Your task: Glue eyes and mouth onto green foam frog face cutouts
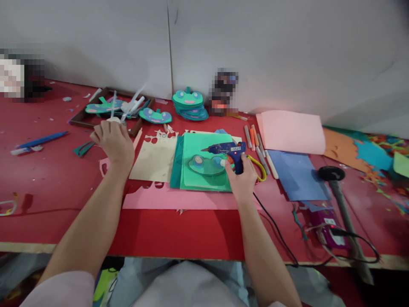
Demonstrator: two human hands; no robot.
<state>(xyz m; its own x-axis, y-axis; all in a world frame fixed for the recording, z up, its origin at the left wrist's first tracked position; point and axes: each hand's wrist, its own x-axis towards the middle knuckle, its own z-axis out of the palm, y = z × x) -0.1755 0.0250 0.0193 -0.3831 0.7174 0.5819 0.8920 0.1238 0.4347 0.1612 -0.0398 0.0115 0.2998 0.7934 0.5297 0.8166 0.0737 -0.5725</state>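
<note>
My right hand (242,175) grips the handle of a blue glue gun (227,150), its nozzle pointing left over a green foam sheet (204,179). A teal frog-like foam cutout (206,165) lies on that sheet under the gun. My left hand (112,140) is closed beside a dark wooden tray (79,119) at the back left, where several clear glue sticks (129,108) stand up just past its fingers. What the fingers hold is hidden.
A stack of finished teal cutouts (189,104) sits by the wall. Beige (155,160), pink (179,200), blue (297,175) and salmon (290,132) sheets lie around. Markers (255,145), yellow-handled scissors (258,168), a blue pen (41,140), a black-headed tool (335,183) and a power strip (329,228) are nearby.
</note>
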